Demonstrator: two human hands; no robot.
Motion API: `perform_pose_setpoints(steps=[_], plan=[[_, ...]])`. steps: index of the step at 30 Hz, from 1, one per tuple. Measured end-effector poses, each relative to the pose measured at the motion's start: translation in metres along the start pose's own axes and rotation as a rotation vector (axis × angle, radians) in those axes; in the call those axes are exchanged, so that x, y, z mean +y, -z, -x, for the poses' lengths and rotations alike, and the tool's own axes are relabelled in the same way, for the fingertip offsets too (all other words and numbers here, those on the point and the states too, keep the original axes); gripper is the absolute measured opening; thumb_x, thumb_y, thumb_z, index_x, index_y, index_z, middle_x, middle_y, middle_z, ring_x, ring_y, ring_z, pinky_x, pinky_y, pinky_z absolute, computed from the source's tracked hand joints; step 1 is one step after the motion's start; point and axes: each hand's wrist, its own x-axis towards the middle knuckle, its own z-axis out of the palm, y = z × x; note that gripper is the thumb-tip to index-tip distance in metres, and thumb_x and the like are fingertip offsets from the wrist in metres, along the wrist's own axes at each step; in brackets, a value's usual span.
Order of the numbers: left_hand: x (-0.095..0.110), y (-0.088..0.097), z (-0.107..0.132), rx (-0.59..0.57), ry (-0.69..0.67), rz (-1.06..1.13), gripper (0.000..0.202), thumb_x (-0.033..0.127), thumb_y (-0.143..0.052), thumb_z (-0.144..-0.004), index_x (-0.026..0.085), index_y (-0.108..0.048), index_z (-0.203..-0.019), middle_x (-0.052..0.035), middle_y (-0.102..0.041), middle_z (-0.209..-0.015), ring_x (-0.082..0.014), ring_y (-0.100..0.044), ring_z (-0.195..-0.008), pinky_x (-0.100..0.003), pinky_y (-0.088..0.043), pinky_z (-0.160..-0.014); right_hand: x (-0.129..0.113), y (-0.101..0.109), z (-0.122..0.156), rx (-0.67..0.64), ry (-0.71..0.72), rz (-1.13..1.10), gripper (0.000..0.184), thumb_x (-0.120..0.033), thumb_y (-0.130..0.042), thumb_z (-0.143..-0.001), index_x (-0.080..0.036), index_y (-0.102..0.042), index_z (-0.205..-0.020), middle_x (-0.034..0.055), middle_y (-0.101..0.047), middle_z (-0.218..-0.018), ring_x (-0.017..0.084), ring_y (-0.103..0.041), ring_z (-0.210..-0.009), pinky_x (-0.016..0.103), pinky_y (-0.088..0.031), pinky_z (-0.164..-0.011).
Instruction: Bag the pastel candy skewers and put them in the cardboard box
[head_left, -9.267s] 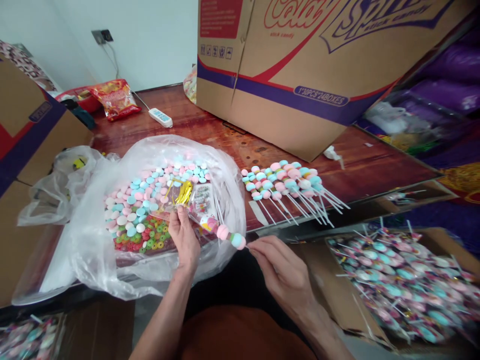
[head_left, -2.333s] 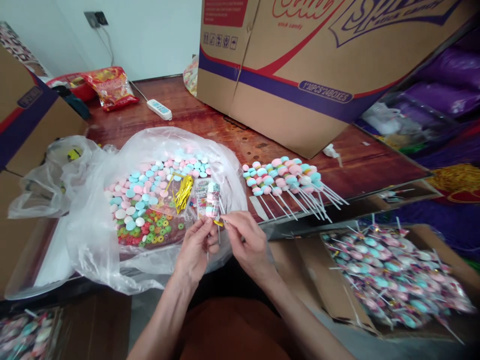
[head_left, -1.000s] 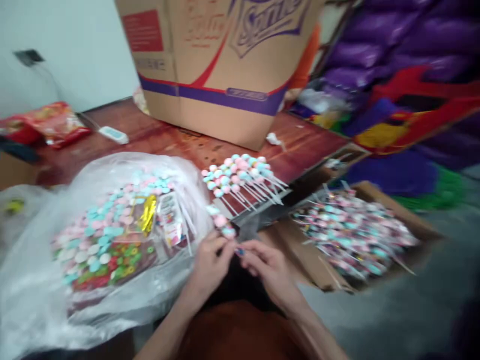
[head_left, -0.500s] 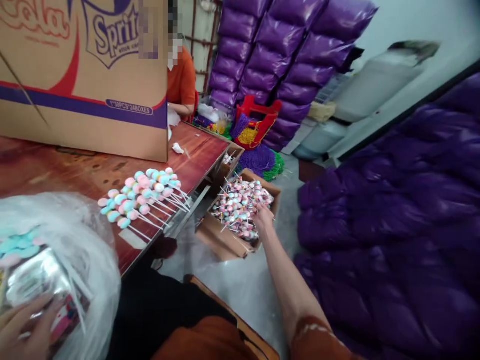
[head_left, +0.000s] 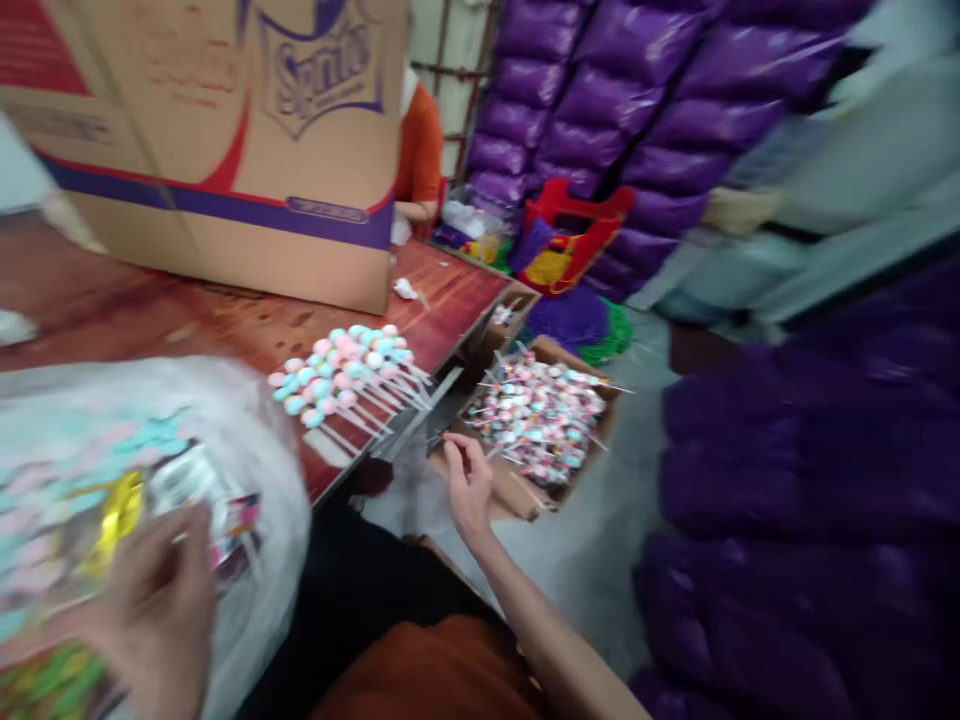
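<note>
Reddish wood tabletop [head_left: 442, 275] ends in a straight edge, with grey floor [head_left: 570, 570] beyond and purple sacks [head_left: 757, 440] along the right.

From my remote seat I see open floor between an open cardboard carton [head_left: 511, 494] and the sacks. Round pastel candy skewers [head_left: 341, 370] lie in rows near the table's edge; candy sticks [head_left: 540, 415] fill the carton. The right hand [head_left: 472, 485] is by the carton's left side, fingertips drawn together; I cannot tell whether they grip anything. The left hand [head_left: 161, 610], blurred, curls over a translucent plastic bag [head_left: 281, 480] of loose sweets, near shiny gold ties [head_left: 116, 520]; its grip is unclear.
</note>
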Motion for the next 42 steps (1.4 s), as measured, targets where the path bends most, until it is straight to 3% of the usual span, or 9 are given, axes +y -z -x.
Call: perform_pose_setpoints(steps=[4,10,14,19,22,25,31,36,42], plan=[[0.025,-0.013,0.002,0.047,-0.005,0.012,0.007,0.028,-0.071,-0.079,0.021,-0.073,-0.079,-0.005,-0.069,-0.087,-0.0211,-0.064,-0.089,-0.033,-0.048,-0.083,-0.073,-0.046,0.047,-0.491,0.319,-0.127,0.016,-0.026,-0.056,-0.091,-0.019,-0.069,-0.099,0.0052,-0.065,-0.092,0.017,-0.06,-0.083,0.03,-0.049,-0.077],[0.047,-0.008,0.004,0.018,0.105,0.171,0.005,0.025,-0.071,-0.08,0.025,-0.075,-0.079,-0.0038,-0.067,-0.086,-0.0189,-0.061,-0.089,-0.03,-0.047,-0.087,-0.125,-0.097,0.075,-0.894,0.006,-0.253,0.014,-0.03,-0.07,-0.081,-0.018,-0.072,-0.088,0.0005,-0.066,-0.077,0.013,-0.055,-0.065,0.024,-0.045,-0.06],[0.04,0.002,0.02,0.123,0.279,0.167,0.009,0.029,-0.077,-0.075,0.025,-0.074,-0.083,-0.0009,-0.059,-0.079,-0.0141,-0.053,-0.073,-0.022,-0.044,-0.067,-0.12,-0.107,0.083,-0.797,-0.088,-0.305,0.015,-0.031,-0.067,-0.082,-0.017,-0.067,-0.074,-0.0028,-0.058,-0.064,0.011,-0.049,-0.061,0.024,-0.04,-0.058],[0.035,-0.003,0.037,-0.189,0.765,0.696,0.033,0.047,-0.077,-0.074,0.015,-0.068,-0.068,0.0019,-0.05,-0.057,-0.0074,-0.038,-0.051,-0.019,-0.033,-0.047,-0.114,-0.105,0.083,-0.774,-0.087,-0.306,0.022,-0.032,-0.067,-0.083,-0.017,-0.059,-0.069,-0.0049,-0.049,-0.062,0.01,-0.042,-0.06,0.023,-0.036,-0.058],[0.036,-0.011,0.028,-0.034,0.938,1.021,0.032,0.037,-0.088,-0.06,0.015,-0.067,-0.071,0.0014,-0.06,-0.067,-0.0063,-0.048,-0.056,-0.018,-0.039,-0.051,-0.114,-0.104,0.084,-0.807,-0.072,-0.294,0.029,-0.034,-0.065,-0.084,-0.018,-0.051,-0.064,-0.0058,-0.043,-0.06,0.01,-0.037,-0.058,0.023,-0.033,-0.056],[0.035,-0.017,0.019,0.163,0.941,1.075,0.036,0.022,-0.094,-0.046,0.014,-0.063,-0.064,0.0015,-0.064,-0.072,-0.0055,-0.051,-0.058,-0.016,-0.04,-0.051,-0.114,-0.104,0.086,-0.807,-0.026,-0.253,0.037,-0.037,-0.061,-0.086,-0.02,-0.042,-0.06,-0.0064,-0.035,-0.058,0.009,-0.032,-0.056,0.023,-0.029,-0.053],[0.031,-0.021,0.023,0.169,0.804,0.965,0.032,0.036,-0.085,-0.065,0.013,-0.063,-0.064,0.0039,-0.053,-0.057,-0.004,-0.042,-0.05,-0.017,-0.035,-0.046,-0.102,-0.107,0.084,-0.757,0.062,-0.187,0.043,-0.04,-0.051,-0.093,-0.021,-0.033,-0.06,-0.0066,-0.03,-0.057,0.009,-0.029,-0.054,0.024,-0.025,-0.051],[0.028,-0.018,0.019,0.204,0.938,1.042,0.034,0.025,-0.09,-0.054,0.014,-0.06,-0.062,0.0042,-0.056,-0.059,-0.0062,-0.048,-0.051,-0.018,-0.039,-0.047,-0.096,-0.106,0.076,-0.816,0.194,-0.091,0.045,-0.039,-0.05,-0.095,-0.021,-0.029,-0.06,-0.0067,-0.029,-0.057,0.008,-0.029,-0.054,0.024,-0.026,-0.053],[0.021,-0.017,0.008,0.31,0.861,1.036,0.037,0.021,-0.092,-0.05,0.013,-0.058,-0.062,0.0053,-0.057,-0.061,-0.0032,-0.043,-0.05,-0.016,-0.035,-0.044,-0.102,-0.114,0.036,-0.72,0.589,0.272,0.034,-0.031,-0.051,-0.097,-0.019,-0.052,-0.065,-0.0016,-0.053,-0.065,0.013,-0.049,-0.065,0.024,-0.036,-0.066]])
